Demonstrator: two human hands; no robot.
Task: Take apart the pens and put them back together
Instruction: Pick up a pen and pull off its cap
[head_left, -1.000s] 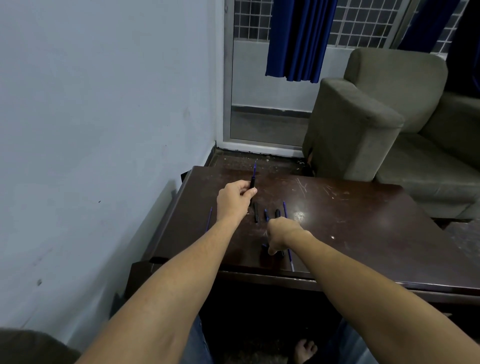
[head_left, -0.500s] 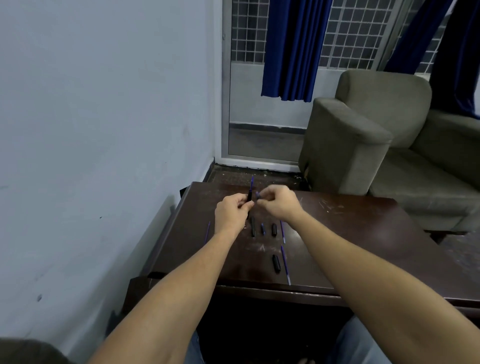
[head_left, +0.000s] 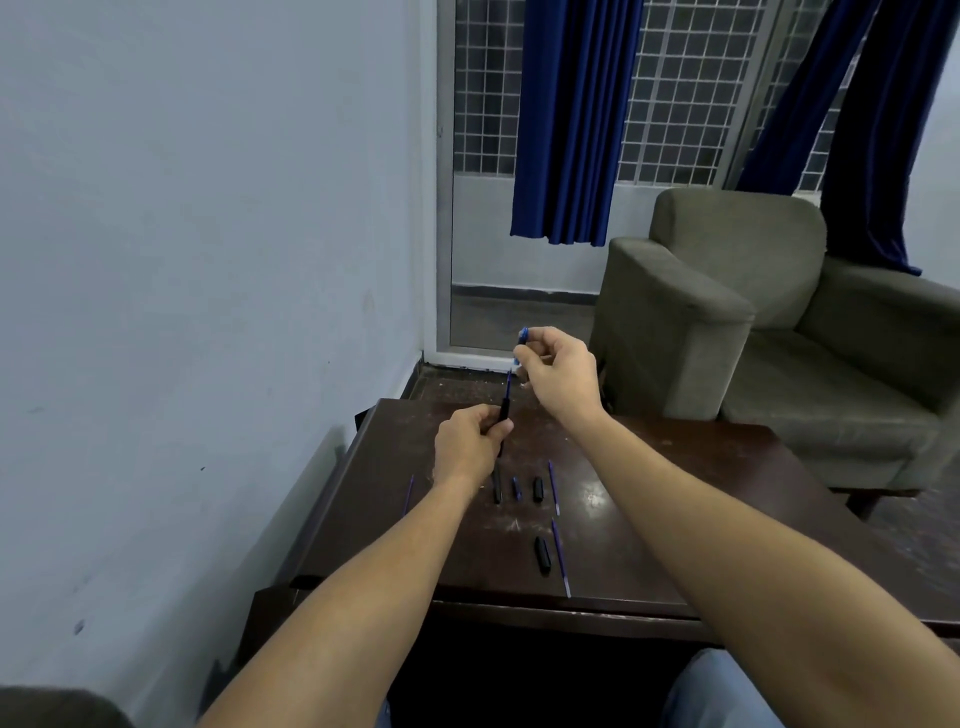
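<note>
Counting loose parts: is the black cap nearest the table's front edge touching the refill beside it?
Apart. The head view shows a strip of bare table between the cap and the refill.

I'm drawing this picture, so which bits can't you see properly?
Head view, pen barrel: partly hidden inside the left hand.
Head view, blue piece: too small, half covered by the right hand.
Head view, table: right end cut off by the picture's edge.

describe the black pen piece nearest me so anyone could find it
Go to the dark table's near edge. A short black piece lies there beside a thin blue refill. It is stubbier than the refill and nearer than the row of parts.
</note>
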